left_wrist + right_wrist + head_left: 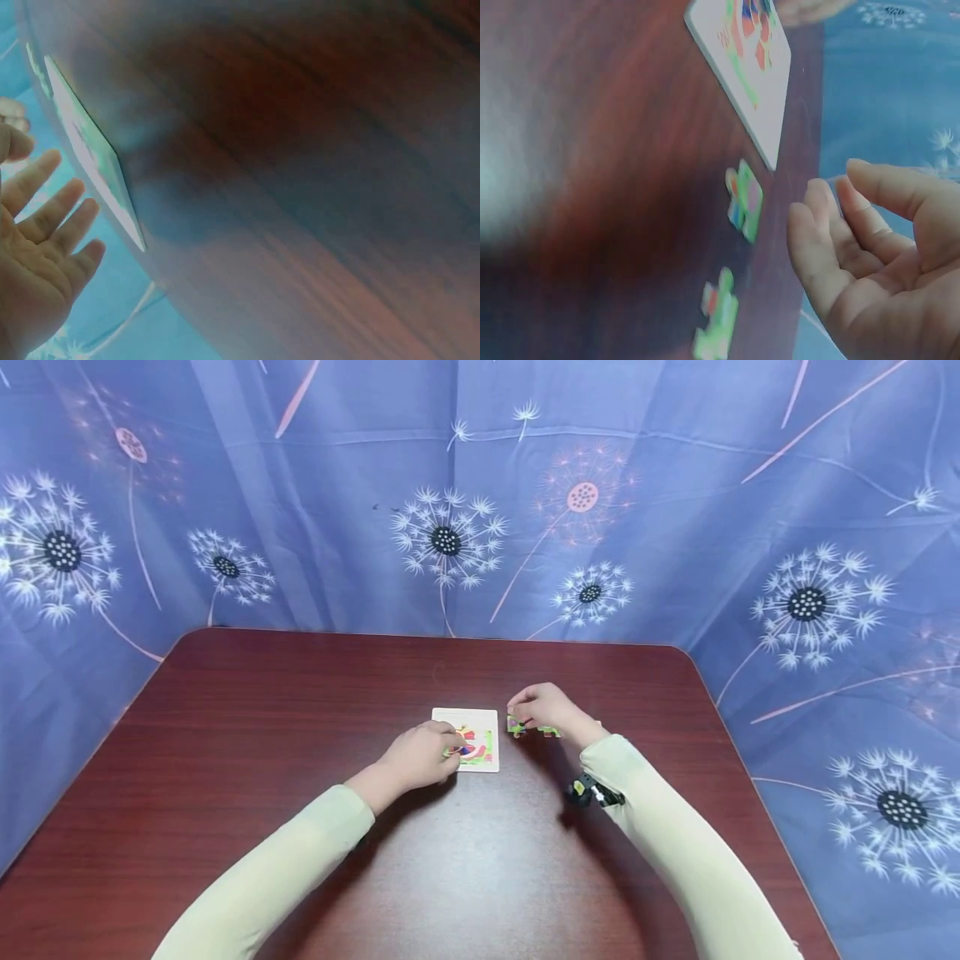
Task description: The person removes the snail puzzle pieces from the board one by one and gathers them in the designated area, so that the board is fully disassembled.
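Note:
A white-framed puzzle board [491, 718] with a colourful picture lies flat on the table. Over its left part reaches my left hand [420, 755], covering some of the picture; the left wrist view shows this hand [49, 247] with spread, nearly straight fingers and nothing in them. To the board's right, my right hand [553, 706] hovers above a green puzzle piece [746, 201]. Its fingers are loosely bent and the gap between thumb and fingertips holds nothing in the right wrist view. A second green piece [718, 319] lies farther right, partly below the hand.
The dark red wooden table [247, 710] has rounded far corners. Behind it and at both sides hangs a blue curtain [337, 527] with dandelion prints. A small black camera [581, 790] is strapped beneath the right sleeve.

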The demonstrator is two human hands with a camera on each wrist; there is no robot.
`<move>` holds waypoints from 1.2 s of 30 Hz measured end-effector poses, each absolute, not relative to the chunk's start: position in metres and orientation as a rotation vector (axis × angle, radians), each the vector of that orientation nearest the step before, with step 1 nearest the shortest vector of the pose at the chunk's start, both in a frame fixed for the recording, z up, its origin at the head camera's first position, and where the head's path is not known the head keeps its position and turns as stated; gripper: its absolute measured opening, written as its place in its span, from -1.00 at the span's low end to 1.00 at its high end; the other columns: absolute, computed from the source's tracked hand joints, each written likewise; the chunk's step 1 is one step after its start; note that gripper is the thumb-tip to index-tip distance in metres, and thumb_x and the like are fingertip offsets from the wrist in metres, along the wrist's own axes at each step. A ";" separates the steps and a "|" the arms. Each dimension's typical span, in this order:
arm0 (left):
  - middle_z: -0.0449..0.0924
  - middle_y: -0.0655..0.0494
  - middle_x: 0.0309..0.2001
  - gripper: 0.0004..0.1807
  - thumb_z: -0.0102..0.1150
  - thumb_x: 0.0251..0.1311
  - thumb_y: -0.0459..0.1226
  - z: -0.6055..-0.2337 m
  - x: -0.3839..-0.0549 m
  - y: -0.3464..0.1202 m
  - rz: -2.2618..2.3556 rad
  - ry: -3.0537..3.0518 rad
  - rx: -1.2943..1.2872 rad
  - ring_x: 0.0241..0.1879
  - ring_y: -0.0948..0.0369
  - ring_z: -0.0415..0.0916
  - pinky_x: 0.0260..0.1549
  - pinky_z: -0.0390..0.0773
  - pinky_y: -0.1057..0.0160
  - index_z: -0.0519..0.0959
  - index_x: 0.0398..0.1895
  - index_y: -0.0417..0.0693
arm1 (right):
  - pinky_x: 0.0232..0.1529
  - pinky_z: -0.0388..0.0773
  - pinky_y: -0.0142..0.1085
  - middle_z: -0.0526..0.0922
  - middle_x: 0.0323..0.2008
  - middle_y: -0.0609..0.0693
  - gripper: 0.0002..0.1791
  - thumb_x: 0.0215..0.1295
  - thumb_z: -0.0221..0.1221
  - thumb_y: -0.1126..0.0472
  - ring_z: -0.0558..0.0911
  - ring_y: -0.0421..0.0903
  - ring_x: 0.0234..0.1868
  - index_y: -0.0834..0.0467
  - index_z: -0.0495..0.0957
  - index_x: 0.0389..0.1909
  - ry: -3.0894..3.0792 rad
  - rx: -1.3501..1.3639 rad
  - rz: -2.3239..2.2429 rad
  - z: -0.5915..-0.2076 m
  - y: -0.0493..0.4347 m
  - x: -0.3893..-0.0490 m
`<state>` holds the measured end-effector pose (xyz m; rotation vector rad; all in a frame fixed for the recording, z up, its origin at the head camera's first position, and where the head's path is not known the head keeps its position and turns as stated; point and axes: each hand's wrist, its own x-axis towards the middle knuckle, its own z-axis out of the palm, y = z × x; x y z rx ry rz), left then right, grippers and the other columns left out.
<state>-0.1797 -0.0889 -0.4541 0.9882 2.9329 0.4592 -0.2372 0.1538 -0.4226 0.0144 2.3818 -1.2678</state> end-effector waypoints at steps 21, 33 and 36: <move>0.66 -0.04 0.17 -0.60 0.17 0.27 -0.19 -0.460 -0.169 -0.086 0.264 2.887 1.135 0.19 0.00 0.64 0.00 0.72 -0.02 0.71 0.16 0.06 | -0.34 0.65 -0.41 0.75 -0.34 0.15 -0.76 0.35 0.19 0.36 0.58 -0.23 -0.42 0.40 0.69 -0.06 2.518 -0.190 -1.109 -0.442 0.121 -0.229; 0.62 -0.09 0.28 -0.54 0.10 0.26 -0.23 -0.458 -0.168 -0.084 0.343 2.824 1.044 0.30 -0.03 0.58 0.15 0.66 -0.03 0.67 0.22 0.01 | -0.57 0.32 -0.43 0.57 -0.58 -0.17 -0.78 0.26 0.22 0.41 0.48 -0.28 -0.57 0.37 0.70 -0.10 2.382 -0.128 -1.086 -0.445 0.122 -0.246; 0.62 -0.08 0.29 -0.53 0.10 0.25 -0.23 -0.458 -0.169 -0.085 0.335 2.832 1.029 0.31 -0.01 0.58 0.18 0.65 -0.02 0.67 0.23 0.03 | -0.54 0.32 -0.41 0.61 -0.55 -0.17 -0.76 0.30 0.26 0.35 0.52 -0.28 -0.55 0.35 0.70 -0.06 2.342 -0.091 -1.108 -0.444 0.121 -0.249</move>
